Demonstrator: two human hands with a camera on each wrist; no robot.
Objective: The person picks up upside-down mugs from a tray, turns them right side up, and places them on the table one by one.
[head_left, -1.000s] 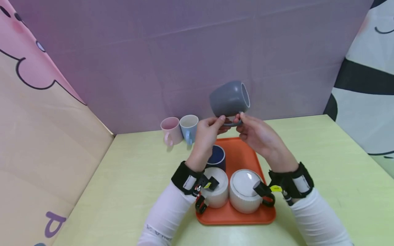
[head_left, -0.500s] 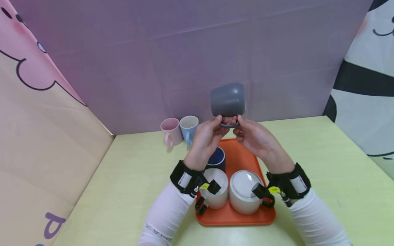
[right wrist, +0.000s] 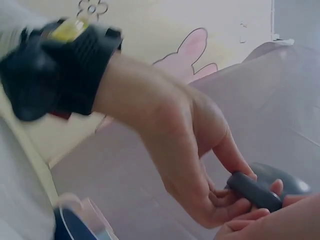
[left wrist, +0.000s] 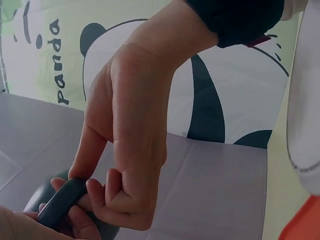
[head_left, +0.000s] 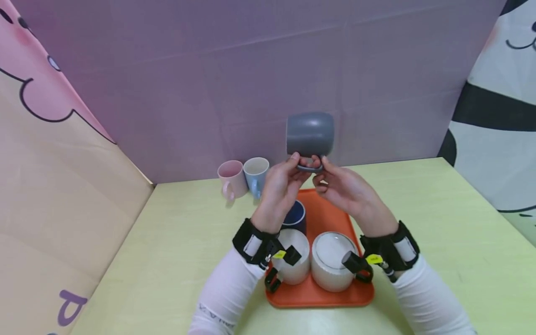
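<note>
We hold the grey mug (head_left: 310, 134) up in the air, above the far end of the orange tray (head_left: 324, 211). It lies on its side with its handle pointing down. Our left hand (head_left: 281, 186) pinches the handle from one side, and our right hand (head_left: 343, 188) pinches it from the other side, so each grip is closed on that handle. In the left wrist view we see the right hand (left wrist: 127, 145) with fingers curled round the dark handle, and in the right wrist view the left hand (right wrist: 195, 150) does the same. On the tray, right under our hands, sits a dark blue cup (head_left: 295, 215). At the near end of the tray stand two white cups (head_left: 333, 260) side by side. Off the tray, to its far left on the tabletop (head_left: 176, 232), a pink mug (head_left: 231, 177) and a light blue mug (head_left: 255, 174) stand touching each other. We think the grey mug has been lifted but is not set down anywhere yet. Three cups wait on the tray and two stand off it, so it looks like we are in the middle of the work.
</note>
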